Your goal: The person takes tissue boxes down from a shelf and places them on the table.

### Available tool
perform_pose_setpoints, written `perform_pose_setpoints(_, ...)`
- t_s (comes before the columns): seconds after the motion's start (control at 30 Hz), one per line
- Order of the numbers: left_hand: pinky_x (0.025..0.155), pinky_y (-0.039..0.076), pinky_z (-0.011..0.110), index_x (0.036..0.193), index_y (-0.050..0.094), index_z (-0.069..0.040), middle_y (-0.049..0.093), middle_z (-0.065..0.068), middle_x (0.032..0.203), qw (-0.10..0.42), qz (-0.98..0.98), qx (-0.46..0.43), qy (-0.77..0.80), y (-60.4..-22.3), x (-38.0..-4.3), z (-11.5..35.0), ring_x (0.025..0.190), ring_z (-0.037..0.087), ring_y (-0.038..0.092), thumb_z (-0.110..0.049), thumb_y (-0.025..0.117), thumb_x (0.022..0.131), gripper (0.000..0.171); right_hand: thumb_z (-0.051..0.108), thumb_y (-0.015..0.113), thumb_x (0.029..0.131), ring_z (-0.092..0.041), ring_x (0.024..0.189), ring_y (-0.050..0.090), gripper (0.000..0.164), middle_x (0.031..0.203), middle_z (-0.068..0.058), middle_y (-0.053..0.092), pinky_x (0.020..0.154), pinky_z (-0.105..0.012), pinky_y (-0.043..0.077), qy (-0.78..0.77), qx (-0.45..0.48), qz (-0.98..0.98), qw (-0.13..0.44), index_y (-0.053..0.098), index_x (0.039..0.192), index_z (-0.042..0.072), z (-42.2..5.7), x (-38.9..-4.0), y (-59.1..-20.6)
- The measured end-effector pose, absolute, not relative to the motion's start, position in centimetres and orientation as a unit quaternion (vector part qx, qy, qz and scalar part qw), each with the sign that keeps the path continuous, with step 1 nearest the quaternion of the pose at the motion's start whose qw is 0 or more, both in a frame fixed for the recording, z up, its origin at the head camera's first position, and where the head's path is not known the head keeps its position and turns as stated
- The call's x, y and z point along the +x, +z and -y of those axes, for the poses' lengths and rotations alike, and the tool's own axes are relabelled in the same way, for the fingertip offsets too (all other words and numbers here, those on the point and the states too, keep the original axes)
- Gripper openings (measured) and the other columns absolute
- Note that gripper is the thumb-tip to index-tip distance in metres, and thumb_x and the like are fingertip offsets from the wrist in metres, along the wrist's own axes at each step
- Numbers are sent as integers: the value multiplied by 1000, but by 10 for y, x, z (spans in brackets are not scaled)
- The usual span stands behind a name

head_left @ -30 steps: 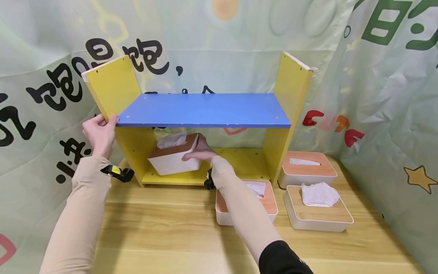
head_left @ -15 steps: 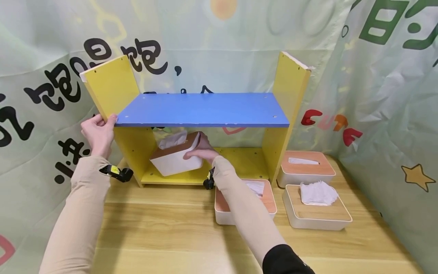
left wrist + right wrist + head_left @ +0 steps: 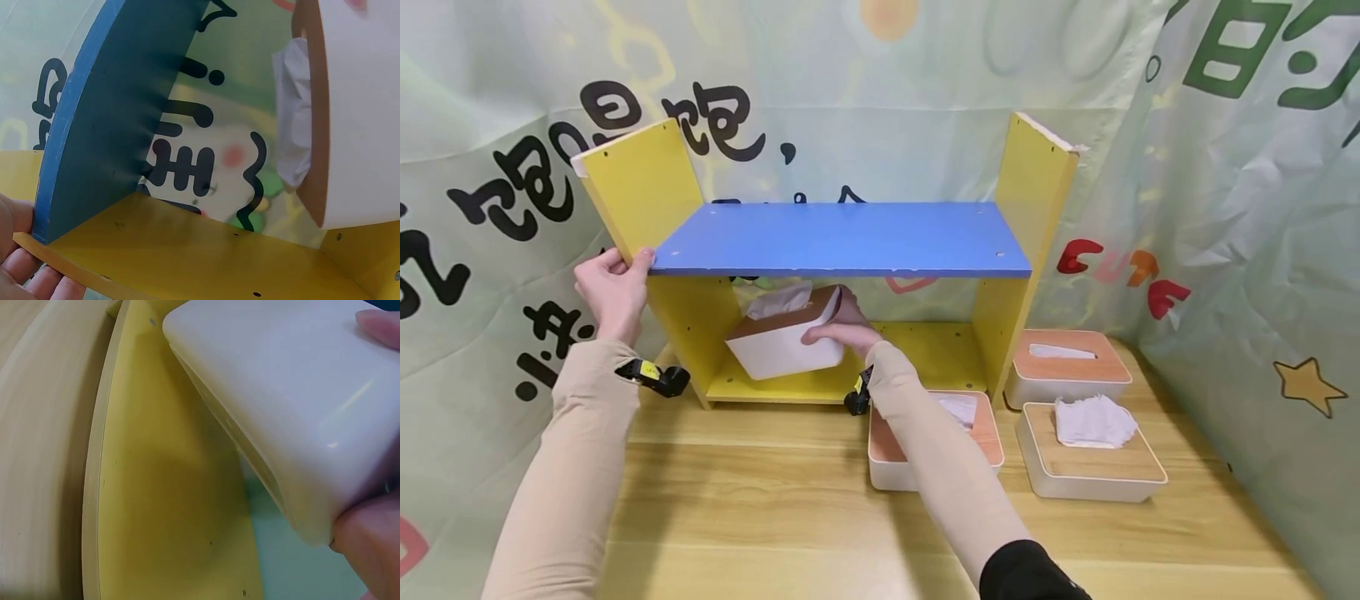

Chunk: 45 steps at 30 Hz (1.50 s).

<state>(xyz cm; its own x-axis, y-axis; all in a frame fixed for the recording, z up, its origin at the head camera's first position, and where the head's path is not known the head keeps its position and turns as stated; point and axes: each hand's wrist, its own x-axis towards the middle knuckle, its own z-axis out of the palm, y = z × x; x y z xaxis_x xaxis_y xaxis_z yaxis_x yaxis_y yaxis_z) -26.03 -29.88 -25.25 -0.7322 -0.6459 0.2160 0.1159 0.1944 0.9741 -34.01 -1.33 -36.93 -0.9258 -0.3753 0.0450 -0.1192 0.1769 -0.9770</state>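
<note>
My right hand point(image 3: 842, 325) grips the right end of a tissue box point(image 3: 786, 350), white with a brown wooden lid and a tissue sticking out of its top. The box is tilted, its right end higher, inside the lower compartment of a yellow shelf unit point(image 3: 940, 350). In the right wrist view the white box point(image 3: 281, 394) hangs above the yellow bottom board point(image 3: 169, 487). My left hand point(image 3: 613, 287) pinches the front edge of the left side panel, thumb at the corner of the blue shelf board point(image 3: 842, 242). In the left wrist view its fingers point(image 3: 44, 281) curl round that yellow edge.
Right of the unit stand two tissue boxes, one with a pinkish lid point(image 3: 1071, 367) and one with a pale wooden lid point(image 3: 1093, 454). Another tissue box point(image 3: 891, 475) lies in front, partly under my right forearm. A printed cloth point(image 3: 880, 150) hangs behind the wooden table point(image 3: 760, 500).
The tissue box in my right hand shifts only slightly within the lower compartment. My left hand keeps its hold on the side panel, and the head view drifts a little.
</note>
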Motion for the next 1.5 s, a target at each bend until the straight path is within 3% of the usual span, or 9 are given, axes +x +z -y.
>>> perform_pose_setpoints(0.23,63,48,7,129,68,-6,59,-34,59,314,706,184,-607,-253,-260,299,69,-10,62,-20,74,91,41,14,86,69,-26,147,29,122,167,-11,13,122,-42,34,-626,-160,-755,113,6,162,15,14,-335,-364)
perform_pose_setpoints(0.77,64,48,7,128,69,-8,60,-32,61,307,701,188,-616,-251,-261,299,71,-9,63,-21,75,91,40,10,87,71,-25,157,15,127,171,-9,6,126,-44,30,-634,-167,-750,87,0,163,15,5,-325,-357)
perform_pose_setpoints(1.03,66,49,6,129,68,-8,60,-32,63,306,706,188,-610,-252,-261,299,72,-9,63,-22,75,91,41,7,86,68,-29,154,22,127,169,-13,10,125,-45,30,-642,-170,-745,72,2,162,13,2,-313,-352)
perform_pose_setpoints(1.23,67,49,6,129,68,-9,61,-32,64,307,708,189,-607,-252,-261,299,74,-8,63,-23,75,91,41,10,86,69,-26,153,21,128,170,-8,7,126,-45,29,-649,-174,-738,67,-1,162,15,-1,-307,-350)
perform_pose_setpoints(1.5,66,49,6,129,68,-9,62,-31,65,307,703,189,-613,-252,-260,299,74,-8,64,-22,74,91,41,6,86,66,-26,145,33,127,168,-9,16,123,-42,33,-672,-179,-717,50,4,162,15,0,-301,-346)
